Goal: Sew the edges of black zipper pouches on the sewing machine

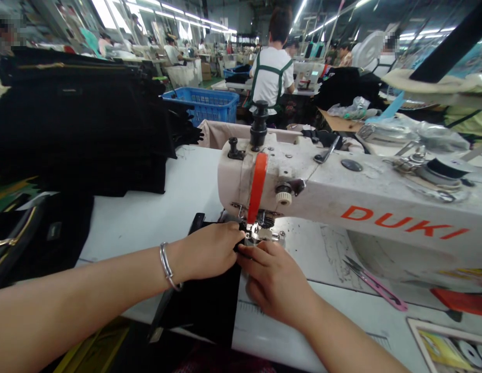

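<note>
Both my hands are at the needle end of a white sewing machine (322,186), close to its presser foot (253,234). My left hand (212,249), with a silver bangle on the wrist, pinches the edge of a black fabric piece (204,305) just left of the foot. Fingers of my right hand (274,277) press together on the same fabric edge, in front of the foot. The fabric drapes toward me over the table's front edge. Its part under the foot is hidden by my fingers.
Pink thread snips (376,285) lie right of my right hand, near a tray of bobbins (450,347). A tall stack of black fabric pieces (89,119) stands on the left. Behind the machine are a blue crate (209,101) and a person in a white shirt (269,72).
</note>
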The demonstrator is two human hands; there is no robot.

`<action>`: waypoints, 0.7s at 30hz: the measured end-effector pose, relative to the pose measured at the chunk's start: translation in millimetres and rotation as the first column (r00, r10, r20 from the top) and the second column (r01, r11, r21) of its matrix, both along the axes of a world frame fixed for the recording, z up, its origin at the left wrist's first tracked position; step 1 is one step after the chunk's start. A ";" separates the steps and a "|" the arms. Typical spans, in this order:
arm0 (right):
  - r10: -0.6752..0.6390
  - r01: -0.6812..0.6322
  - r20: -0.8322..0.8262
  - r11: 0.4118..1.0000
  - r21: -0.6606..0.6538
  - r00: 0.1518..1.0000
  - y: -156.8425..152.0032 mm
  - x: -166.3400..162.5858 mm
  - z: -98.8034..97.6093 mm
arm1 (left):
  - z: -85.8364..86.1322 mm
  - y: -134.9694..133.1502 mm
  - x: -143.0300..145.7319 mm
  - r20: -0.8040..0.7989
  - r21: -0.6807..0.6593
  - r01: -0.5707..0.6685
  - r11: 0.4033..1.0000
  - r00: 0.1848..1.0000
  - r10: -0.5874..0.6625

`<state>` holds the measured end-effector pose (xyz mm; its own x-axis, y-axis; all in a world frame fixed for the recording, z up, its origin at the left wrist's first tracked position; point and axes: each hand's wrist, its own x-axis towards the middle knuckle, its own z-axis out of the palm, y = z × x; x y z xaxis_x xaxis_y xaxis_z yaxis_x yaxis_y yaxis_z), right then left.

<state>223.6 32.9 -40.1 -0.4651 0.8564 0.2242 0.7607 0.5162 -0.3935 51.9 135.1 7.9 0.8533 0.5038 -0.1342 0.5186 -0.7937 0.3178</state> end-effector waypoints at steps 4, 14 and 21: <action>0.008 -0.008 -0.007 0.999 -0.043 1.000 -3.1 -0.4 8.3 | 2.9 -22.2 -17.1 0.040 0.066 0.001 0.998 0.999 -0.004; -0.018 0.082 -0.256 0.967 0.240 0.966 -70.1 -38.0 -12.4 | -34.3 -105.4 -83.1 0.235 0.351 0.110 0.930 0.951 -0.201; -0.181 0.283 -0.390 0.934 0.220 0.903 -90.2 -57.3 -19.8 | -43.3 -107.9 -78.9 0.511 0.127 0.010 0.992 0.857 -0.074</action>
